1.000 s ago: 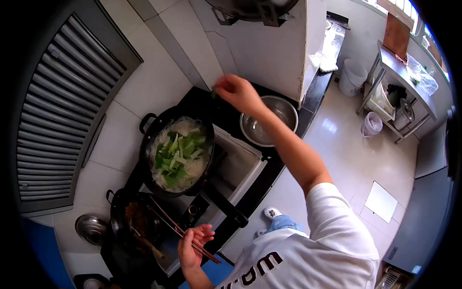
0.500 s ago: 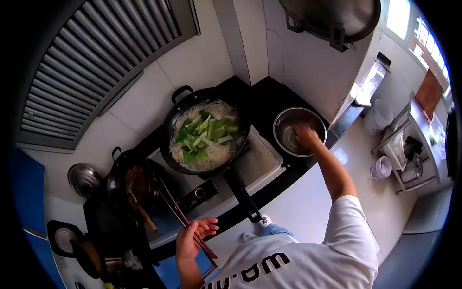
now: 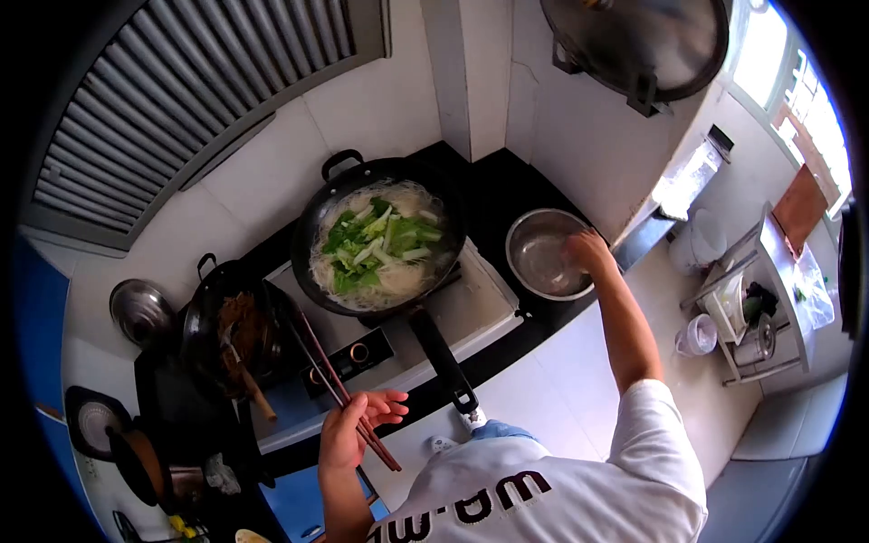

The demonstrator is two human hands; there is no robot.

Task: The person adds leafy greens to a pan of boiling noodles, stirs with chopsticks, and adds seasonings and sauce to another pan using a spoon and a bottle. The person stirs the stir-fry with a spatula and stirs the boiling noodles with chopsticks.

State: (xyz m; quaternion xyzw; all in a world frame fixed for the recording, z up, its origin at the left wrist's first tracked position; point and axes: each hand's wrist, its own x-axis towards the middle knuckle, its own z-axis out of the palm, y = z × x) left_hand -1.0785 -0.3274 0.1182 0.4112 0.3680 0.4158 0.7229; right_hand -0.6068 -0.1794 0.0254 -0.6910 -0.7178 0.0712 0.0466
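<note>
My left hand [image 3: 347,433] is closed round a pair of long dark-red chopsticks [image 3: 319,362], whose far ends point up and left towards the stove. Over the right rim of a shiny metal bowl [image 3: 541,260] is my right hand [image 3: 593,252], its fingers bent over the edge and dipping inside; they look closed on the rim, though the fingertips are blurred. Nothing solid shows in the bowl. Between the hands, a black long-handled wok [image 3: 312,282] on the stove holds white noodles [image 3: 385,282] topped with chopped green leaves [image 3: 367,237].
Left of the stove sits a smaller dark wok [image 3: 201,312] with brown food and a wooden-handled spatula [image 3: 253,389]. A metal lid [image 3: 142,312] leans on the wall. The wok's handle [image 3: 442,355] sticks out over the counter edge. A large lid [image 3: 638,41] hangs upper right.
My right hand has moved from inside the bowl to its right rim. My left hand still holds the chopsticks. The whole view has shifted slightly.
</note>
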